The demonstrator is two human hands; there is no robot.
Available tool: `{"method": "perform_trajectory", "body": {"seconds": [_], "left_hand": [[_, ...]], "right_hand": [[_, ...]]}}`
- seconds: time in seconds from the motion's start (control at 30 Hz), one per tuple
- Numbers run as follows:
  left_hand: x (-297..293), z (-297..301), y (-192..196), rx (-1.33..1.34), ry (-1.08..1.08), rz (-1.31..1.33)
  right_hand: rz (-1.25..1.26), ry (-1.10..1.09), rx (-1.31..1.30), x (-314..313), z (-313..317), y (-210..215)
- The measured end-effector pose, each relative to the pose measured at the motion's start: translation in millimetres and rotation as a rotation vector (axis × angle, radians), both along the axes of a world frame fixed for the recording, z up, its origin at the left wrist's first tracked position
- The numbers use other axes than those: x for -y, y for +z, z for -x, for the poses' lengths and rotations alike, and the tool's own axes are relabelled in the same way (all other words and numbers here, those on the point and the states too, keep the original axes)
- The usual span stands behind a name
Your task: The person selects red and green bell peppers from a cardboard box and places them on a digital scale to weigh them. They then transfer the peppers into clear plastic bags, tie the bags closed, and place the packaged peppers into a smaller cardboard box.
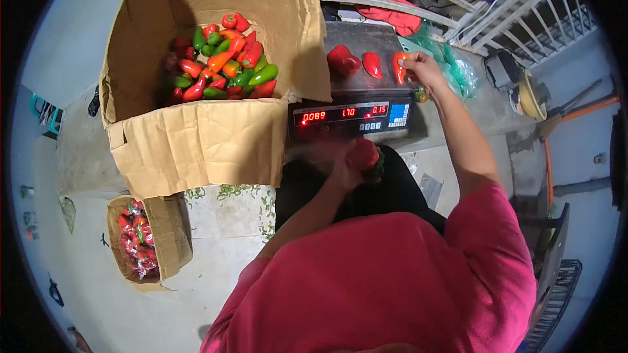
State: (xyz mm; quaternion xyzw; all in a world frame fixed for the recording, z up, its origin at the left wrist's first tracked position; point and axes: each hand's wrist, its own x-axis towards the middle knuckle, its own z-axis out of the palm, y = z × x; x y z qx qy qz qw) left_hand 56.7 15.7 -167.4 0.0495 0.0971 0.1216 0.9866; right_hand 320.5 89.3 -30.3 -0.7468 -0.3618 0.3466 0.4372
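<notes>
My right hand [424, 69] pinches an orange-red pepper [400, 68] at the right end of the dark scale platform [360, 34]. Two more items lie on that platform: a red pepper [371, 64] in the middle and a wider red clump of pepper [343, 61] at the left, perhaps more than one. Low over my lap, my left hand [343, 171] is closed round a red pepper [362, 154], with some green showing at its lower side. Motion blurs that hand's fingers. Below the platform, the scale's front panel [314, 129] shows lit red digits and a blue keypad.
A large open cardboard box [203, 147] with red, orange and green peppers [226, 59] stands left of the scale. On the floor, a smaller box [171, 238] holds bagged red peppers [139, 240]. Green scraps [237, 191] litter the tiles. Behind are white railings [399, 8] and a red cloth [392, 10].
</notes>
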Motion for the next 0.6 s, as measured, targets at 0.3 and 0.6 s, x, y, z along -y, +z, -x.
{"method": "perform_trajectory", "body": {"seconds": [0.3, 0.6], "left_hand": [[-4, 2, -4, -0.079, 0.028, -0.047], [-4, 2, -3, -0.093, 0.053, -0.03]], "right_hand": [[0.06, -0.03, -0.114, -26, 2, -35], [0.127, 0.035, 0.072, -20, 4, -19]]}}
